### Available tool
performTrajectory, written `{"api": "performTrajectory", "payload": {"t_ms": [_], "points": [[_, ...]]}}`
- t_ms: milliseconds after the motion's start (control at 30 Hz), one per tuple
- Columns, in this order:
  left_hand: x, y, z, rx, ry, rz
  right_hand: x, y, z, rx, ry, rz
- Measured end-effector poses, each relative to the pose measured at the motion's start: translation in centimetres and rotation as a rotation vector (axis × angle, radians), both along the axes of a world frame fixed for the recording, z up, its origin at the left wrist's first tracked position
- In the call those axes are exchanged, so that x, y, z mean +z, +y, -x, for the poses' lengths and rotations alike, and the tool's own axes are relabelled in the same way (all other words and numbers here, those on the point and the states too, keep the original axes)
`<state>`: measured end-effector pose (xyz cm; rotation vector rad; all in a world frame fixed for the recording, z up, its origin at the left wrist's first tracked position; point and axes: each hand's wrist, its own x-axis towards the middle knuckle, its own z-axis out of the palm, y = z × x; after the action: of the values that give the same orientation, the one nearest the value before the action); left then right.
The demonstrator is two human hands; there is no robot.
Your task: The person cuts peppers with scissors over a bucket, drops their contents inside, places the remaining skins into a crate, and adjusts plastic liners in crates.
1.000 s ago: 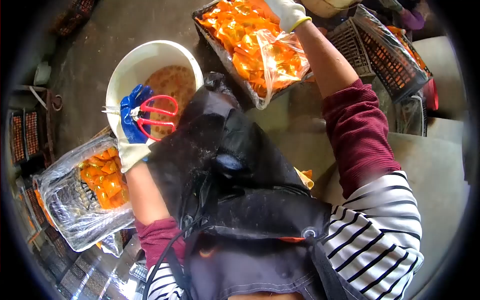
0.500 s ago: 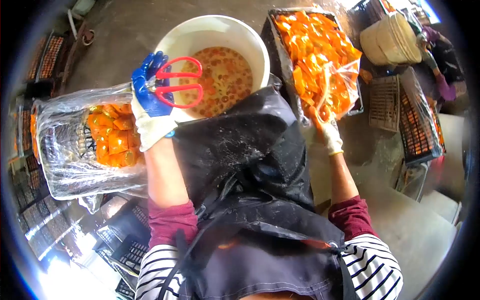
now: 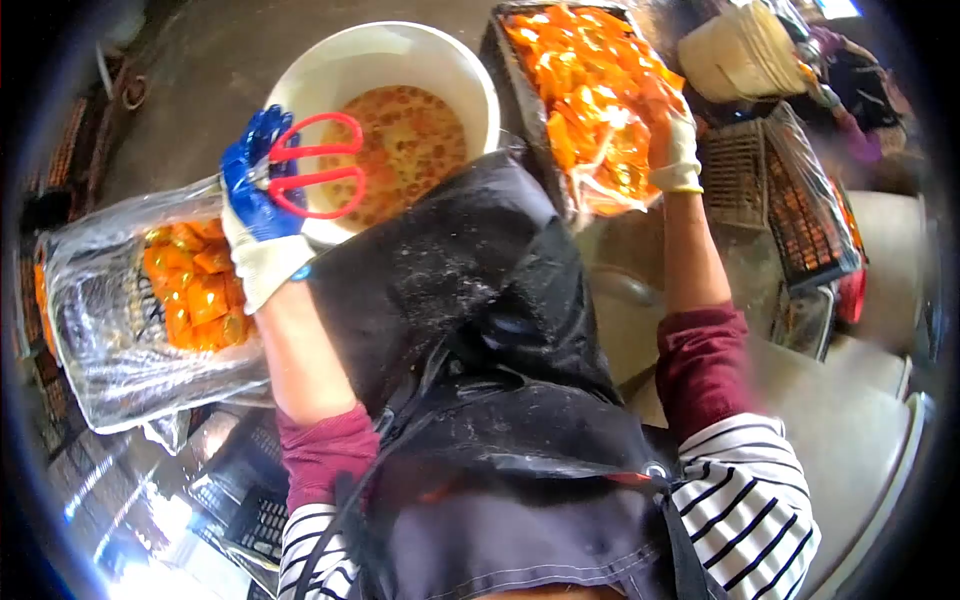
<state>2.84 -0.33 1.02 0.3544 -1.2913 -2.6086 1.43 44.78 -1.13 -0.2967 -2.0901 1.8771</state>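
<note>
My left hand (image 3: 262,195), in a white glove with blue coating, holds red-handled scissors (image 3: 318,165) beside a white bucket (image 3: 482,95). Brown-orange liquid with many small round bits (image 3: 405,140) lies in the bucket. My right hand (image 3: 675,140), also gloved, rests at the right side of a plastic-lined crate heaped with orange pieces (image 3: 580,80); its fingers are blurred against the pieces. On the left, a plastic-covered crate (image 3: 130,370) holds more orange pieces (image 3: 200,295).
Pale buckets (image 3: 740,55) stand at the upper right, near another person (image 3: 860,90). Below them are a grey crate (image 3: 735,172) and a black crate (image 3: 810,215) with plastic over it. More dark crates (image 3: 262,520) are at the lower left. A black apron (image 3: 470,300) covers my legs.
My right hand has moved from the near edge of the crate up its right side. The plastic flap it was near now lies lower. My left hand still has the scissors; the view has shifted.
</note>
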Motion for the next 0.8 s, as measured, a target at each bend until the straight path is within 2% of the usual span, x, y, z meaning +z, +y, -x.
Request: {"api": "performTrajectory", "payload": {"t_ms": [33, 67, 133, 167, 200, 233, 267, 300, 333, 400, 433, 500, 567, 600, 700, 767, 800], "points": [[0.0, -0.1, -0.1, -0.008, 0.023, -0.008, -1.5, 2.0, 0.5, -0.047, -0.110, 0.154], [0.6, 0.1, -0.1, -0.020, -0.011, 0.000, -2.1, 3.0, -0.7, 0.148, 0.172, -0.569], [1.6, 0.8, -0.3, -0.045, -0.024, -0.041, -2.6, 2.5, -3.4, 0.317, 0.008, -1.245], [1.8, 1.0, -0.5, -0.055, -0.034, -0.057, -0.9, 0.2, -5.0, 0.543, -0.208, -1.384], [1.0, 0.8, -0.2, -0.081, -0.014, 0.008, -0.6, -1.4, -6.8, 0.791, -0.226, -1.622], [1.0, 1.1, -0.2, -0.089, -0.032, 0.021, -1.7, -1.7, -8.1, 0.937, -0.183, -1.512], [1.2, 1.5, -0.2, -0.094, -0.047, 0.038, -3.3, -1.8, -8.7, 0.999, 0.013, -1.583], [1.4, 1.8, -0.2, -0.094, -0.064, 0.059, -5.6, -1.8, -9.3, 0.950, 0.039, -1.608], [0.9, 1.8, -0.2, -0.077, -0.057, 0.060, -5.3, -3.0, -8.9, 0.861, -0.379, -1.295], [0.3, 1.3, -0.4, -0.121, -0.048, 0.065, -6.4, -4.2, -8.5, 0.775, -0.760, -0.960], [0.3, 1.2, -0.3, -0.131, -0.047, 0.088, -8.4, -3.3, -8.6, 0.792, -0.761, -0.976], [0.3, 1.0, -0.2, -0.112, -0.090, 0.100, -8.9, -3.6, -7.6, 0.948, -0.755, -1.205], [1.0, 1.7, -0.3, -0.058, -0.064, 0.099, -6.7, -4.2, -6.5, 1.233, -0.744, -1.639], [1.0, 1.6, -0.1, -0.080, -0.054, 0.082, -6.2, -3.3, -6.3, 1.219, -0.746, -1.409], [1.4, 1.7, -0.2, -0.123, -0.093, 0.039, 0.3, -4.2, -5.1, 1.118, -0.616, -1.488], [1.0, 1.7, -0.2, -0.107, -0.074, -0.028, -2.8, 1.0, -3.0, 0.656, -0.586, -1.788], [1.1, 1.5, -0.2, -0.110, -0.097, -0.116, -3.0, 3.6, -2.7, 0.465, -0.563, -1.397]]}}
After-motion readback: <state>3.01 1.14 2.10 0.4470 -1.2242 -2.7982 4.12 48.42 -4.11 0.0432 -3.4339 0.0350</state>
